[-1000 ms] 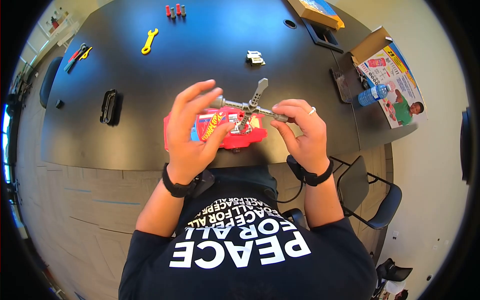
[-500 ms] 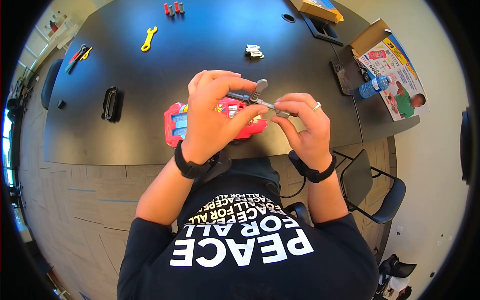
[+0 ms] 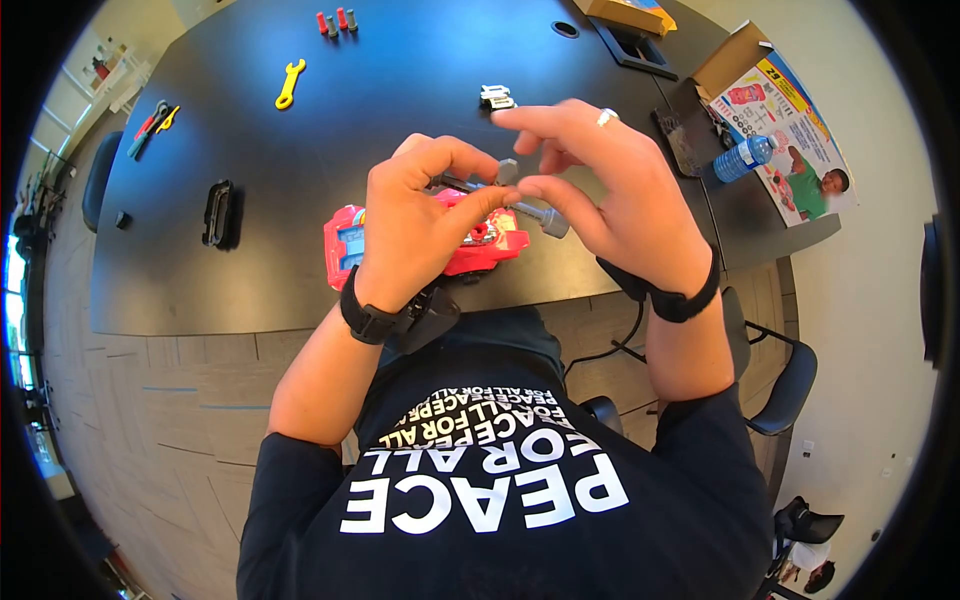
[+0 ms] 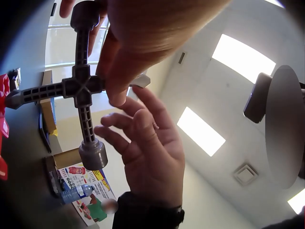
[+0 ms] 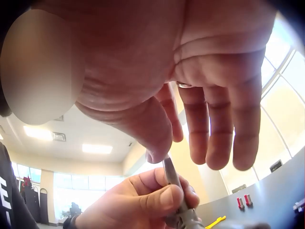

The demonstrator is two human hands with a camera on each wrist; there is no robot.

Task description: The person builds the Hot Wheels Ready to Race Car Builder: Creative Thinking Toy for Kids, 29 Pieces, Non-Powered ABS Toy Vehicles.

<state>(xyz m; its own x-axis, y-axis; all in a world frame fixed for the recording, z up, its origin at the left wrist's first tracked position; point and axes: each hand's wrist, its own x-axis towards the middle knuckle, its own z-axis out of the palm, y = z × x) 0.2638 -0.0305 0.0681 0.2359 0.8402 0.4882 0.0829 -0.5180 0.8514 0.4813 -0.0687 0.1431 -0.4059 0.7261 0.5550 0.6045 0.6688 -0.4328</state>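
A grey toy cross-shaped lug wrench [image 4: 83, 86] is held up over the table. My left hand [image 3: 415, 215] pinches one of its arms between thumb and fingers, close to the hub. Sockets cap two opposite arms, and the arm pointing away from the hand ends in a tapered tip. My right hand [image 3: 630, 185], wearing a ring, has its fingers stretched out, with the thumb tip right by the flat end of the pinched arm. Below the hands lies a red toy car [image 3: 345, 245], partly covered by the left hand.
On the table are a yellow wrench [image 3: 290, 84], a black tray-like part [image 3: 217, 213], small white-and-black parts [image 3: 496, 97], hand tools [image 3: 148, 130] and several red and grey pegs [image 3: 337, 22]. At right stand a water bottle [image 3: 742, 160] and an open toy box [image 3: 785, 130].
My right hand has let go of the wrench's socket end and moved up, its fingers spreading. My left hand has shifted its hold to the arm by the hub, and the wrench has turned.
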